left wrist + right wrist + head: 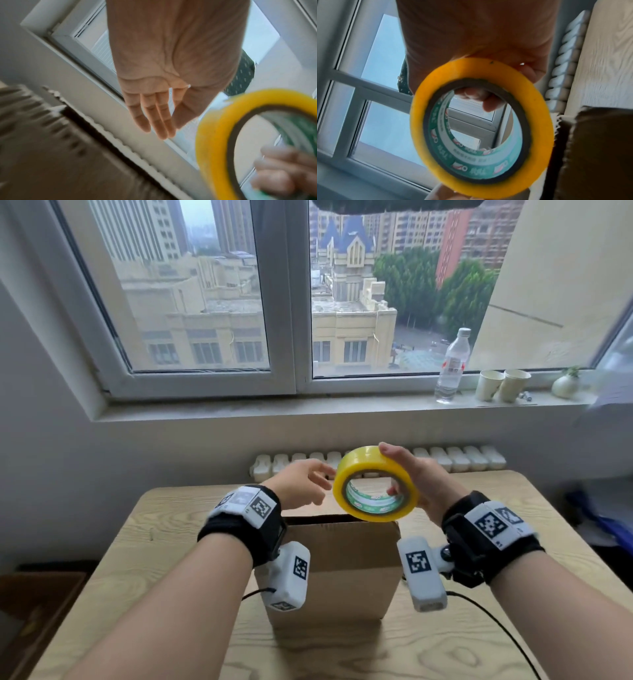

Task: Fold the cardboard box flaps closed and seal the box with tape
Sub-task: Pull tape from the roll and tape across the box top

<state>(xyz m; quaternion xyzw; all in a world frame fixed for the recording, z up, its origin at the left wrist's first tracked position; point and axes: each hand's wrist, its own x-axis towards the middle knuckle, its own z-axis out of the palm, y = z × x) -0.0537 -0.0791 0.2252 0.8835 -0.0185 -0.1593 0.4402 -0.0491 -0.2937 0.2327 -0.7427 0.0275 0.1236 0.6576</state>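
Note:
A brown cardboard box (339,566) stands upright on the wooden table (161,542), its top edge just below my hands. My right hand (416,484) holds a yellow tape roll (375,484) above the box, fingers over the rim and the thumb inside the green-printed core. In the right wrist view the tape roll (481,147) fills the middle and the thumb shows in its hole. My left hand (305,484) hovers just left of the roll with straight, relaxed fingers (154,119) and holds nothing. The tape roll (240,135) sits low right in the left wrist view.
A water bottle (452,364), two paper cups (501,385) and a small vase (565,385) stand on the window sill at the right. A white radiator (459,458) runs behind the table. A cable (493,618) trails from my right wrist over the table.

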